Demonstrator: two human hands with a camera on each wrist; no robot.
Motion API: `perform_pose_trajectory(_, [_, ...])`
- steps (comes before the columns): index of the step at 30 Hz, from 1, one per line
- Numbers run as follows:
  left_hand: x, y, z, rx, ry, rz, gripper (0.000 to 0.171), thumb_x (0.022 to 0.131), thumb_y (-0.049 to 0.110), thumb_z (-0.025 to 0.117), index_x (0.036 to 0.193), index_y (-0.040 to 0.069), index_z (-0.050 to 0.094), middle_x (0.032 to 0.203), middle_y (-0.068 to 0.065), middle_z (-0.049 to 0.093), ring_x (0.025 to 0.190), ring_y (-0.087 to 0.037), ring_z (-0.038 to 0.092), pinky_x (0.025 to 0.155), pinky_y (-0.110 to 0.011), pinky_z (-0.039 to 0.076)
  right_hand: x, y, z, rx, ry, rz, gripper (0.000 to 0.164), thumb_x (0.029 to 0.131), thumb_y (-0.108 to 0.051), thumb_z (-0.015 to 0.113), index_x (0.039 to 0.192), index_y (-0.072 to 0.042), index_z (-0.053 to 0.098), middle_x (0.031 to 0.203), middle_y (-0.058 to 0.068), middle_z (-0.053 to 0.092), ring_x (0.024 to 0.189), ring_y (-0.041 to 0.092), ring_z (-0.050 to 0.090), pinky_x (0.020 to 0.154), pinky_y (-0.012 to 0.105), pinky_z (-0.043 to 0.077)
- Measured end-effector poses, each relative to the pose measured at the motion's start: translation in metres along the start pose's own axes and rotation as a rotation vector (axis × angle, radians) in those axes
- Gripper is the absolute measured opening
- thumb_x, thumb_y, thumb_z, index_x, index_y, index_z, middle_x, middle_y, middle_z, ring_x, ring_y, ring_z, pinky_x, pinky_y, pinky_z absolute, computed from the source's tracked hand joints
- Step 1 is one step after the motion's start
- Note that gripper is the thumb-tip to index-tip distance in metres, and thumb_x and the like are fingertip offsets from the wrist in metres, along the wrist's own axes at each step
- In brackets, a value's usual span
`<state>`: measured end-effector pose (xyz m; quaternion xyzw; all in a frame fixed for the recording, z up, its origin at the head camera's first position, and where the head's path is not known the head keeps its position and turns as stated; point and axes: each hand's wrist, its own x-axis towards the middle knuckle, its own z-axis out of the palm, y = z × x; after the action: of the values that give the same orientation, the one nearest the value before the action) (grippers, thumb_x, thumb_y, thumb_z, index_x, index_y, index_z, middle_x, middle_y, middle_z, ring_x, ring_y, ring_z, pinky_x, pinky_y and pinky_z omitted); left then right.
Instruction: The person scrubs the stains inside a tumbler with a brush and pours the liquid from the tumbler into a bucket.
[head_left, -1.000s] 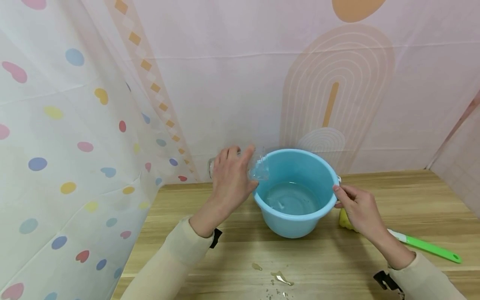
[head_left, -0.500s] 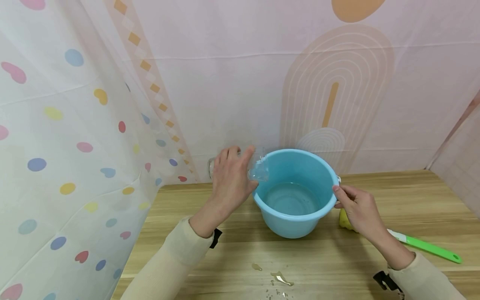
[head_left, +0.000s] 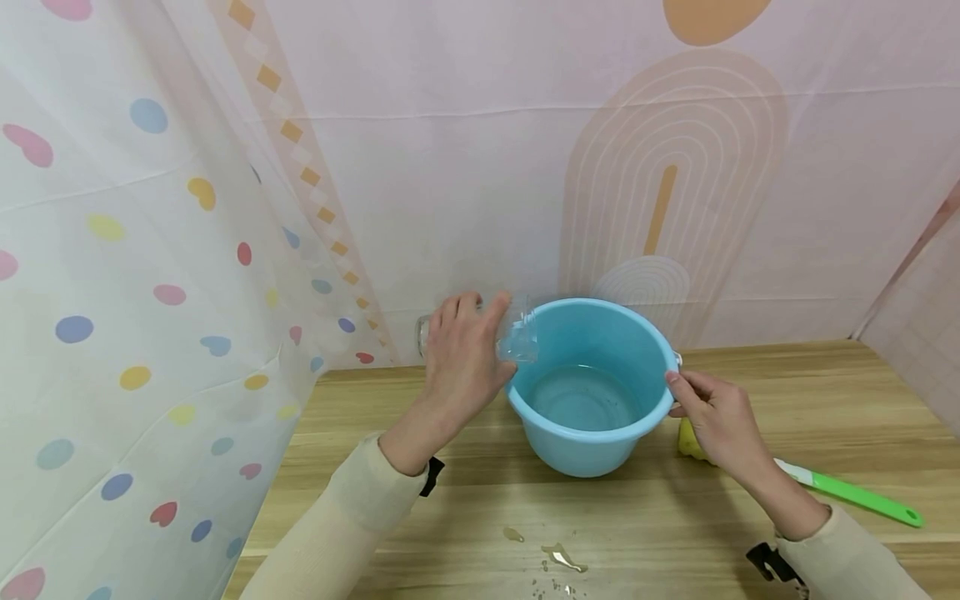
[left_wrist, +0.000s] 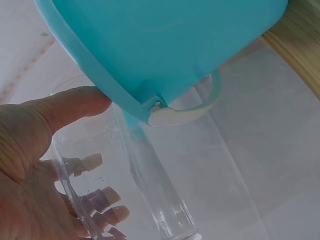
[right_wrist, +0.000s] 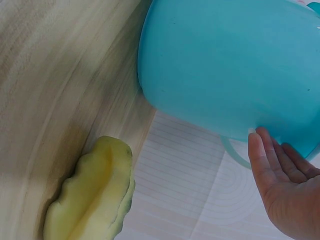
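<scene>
A light blue bucket (head_left: 588,454) stands upright on the wooden table, with shallow water (head_left: 585,400) at its bottom. My left hand (head_left: 461,358) grips a clear jar (head_left: 517,335) lying on its side, its mouth over the bucket's left rim. In the left wrist view the thumb and fingers wrap round the jar (left_wrist: 145,170), and no liquid shows in it. My right hand (head_left: 716,417) pinches the bucket's right rim between thumb and fingers. The right wrist view shows its fingertips against the bucket's outer wall (right_wrist: 225,65).
Right of the bucket lies a sponge brush with a yellow head (head_left: 692,442) and a green and white handle (head_left: 862,493), partly behind the right forearm. Small water puddles (head_left: 562,557) mark the table front. Printed curtains (head_left: 465,183) hang behind and at the sides.
The water in the bucket, rippled and splashing a second ago, now lies calm. Both hands, the jar and the bucket stay in place.
</scene>
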<state>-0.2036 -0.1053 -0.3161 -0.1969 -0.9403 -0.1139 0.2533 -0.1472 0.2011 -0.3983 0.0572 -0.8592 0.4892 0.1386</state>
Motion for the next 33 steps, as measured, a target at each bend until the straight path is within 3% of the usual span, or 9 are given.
perform_pose_trajectory(14, [-0.0001, 0.0005, 0.0003, 0.008, 0.004, 0.014, 0.073, 0.068, 0.017, 0.1, 0.131, 0.014, 0.063, 0.122, -0.025, 0.064, 0.118, -0.044, 0.056, 0.101, -0.057, 0.046, -0.0001, 0.0008, 0.0, -0.005, 0.004, 0.0, 0.037, 0.111, -0.023, 0.055, 0.12, 0.009, 0.071, 0.112, 0.027, 0.073, 0.076, 0.012, 0.074, 0.068, 0.02, 0.058])
perform_pose_trajectory(21, [0.0, 0.0004, -0.0007, 0.014, 0.004, 0.02, 0.073, 0.068, 0.017, 0.099, 0.132, 0.013, 0.064, 0.123, -0.025, 0.064, 0.119, -0.044, 0.056, 0.102, -0.058, 0.046, 0.0, -0.0001, 0.0, -0.017, 0.002, 0.018, 0.039, 0.111, -0.025, 0.055, 0.122, 0.008, 0.071, 0.112, 0.026, 0.074, 0.077, 0.018, 0.075, 0.069, 0.02, 0.057])
perform_pose_trajectory(33, [0.0003, 0.001, -0.0011, 0.023, -0.006, 0.02, 0.072, 0.069, 0.017, 0.099, 0.131, 0.013, 0.064, 0.122, -0.024, 0.064, 0.118, -0.044, 0.057, 0.103, -0.058, 0.046, 0.0005, 0.0003, -0.0006, -0.01, -0.002, 0.012, 0.038, 0.111, -0.024, 0.055, 0.12, 0.008, 0.072, 0.112, 0.026, 0.074, 0.078, 0.018, 0.075, 0.069, 0.02, 0.058])
